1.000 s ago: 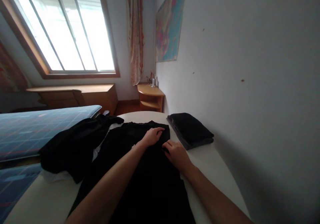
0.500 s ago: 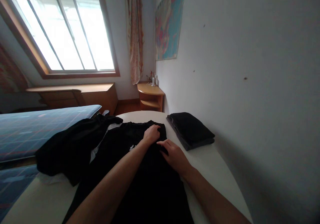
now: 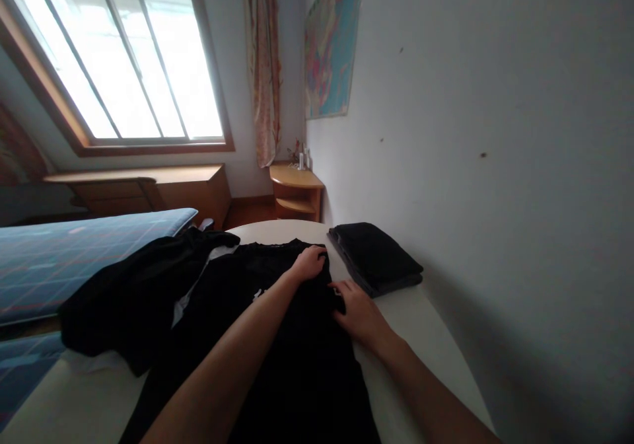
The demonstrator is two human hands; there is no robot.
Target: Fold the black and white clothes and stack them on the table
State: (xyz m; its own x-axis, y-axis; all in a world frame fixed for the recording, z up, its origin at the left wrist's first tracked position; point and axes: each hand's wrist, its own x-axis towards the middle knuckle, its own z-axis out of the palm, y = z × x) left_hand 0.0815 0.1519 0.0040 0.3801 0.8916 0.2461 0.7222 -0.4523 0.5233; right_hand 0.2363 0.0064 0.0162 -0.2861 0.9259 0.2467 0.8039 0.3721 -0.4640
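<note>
A black T-shirt (image 3: 307,365) with a small white print on its chest lies spread over the round white table (image 3: 409,312), collar at the far end. My left hand (image 3: 311,263) is at the shirt's far right shoulder, its fingers curled closed on the fabric. Slightly nearer, at the shirt's right edge by the sleeve, my right hand (image 3: 360,313) has its thumb and fingers closed on the cloth. Its fingertips are partly lost against the black fabric.
Another black garment (image 3: 148,285) with light grey parts lies bunched at the table's left, overhanging its edge. Folded dark clothes (image 3: 379,256) sit in a stack at the right, close to the wall. A bed with a blue checked mattress (image 3: 109,252) stands at the left.
My right hand has moved a little right and towards me, with the shirt's right edge. My left hand has slid slightly right along the shoulder. The view has shifted slightly.
</note>
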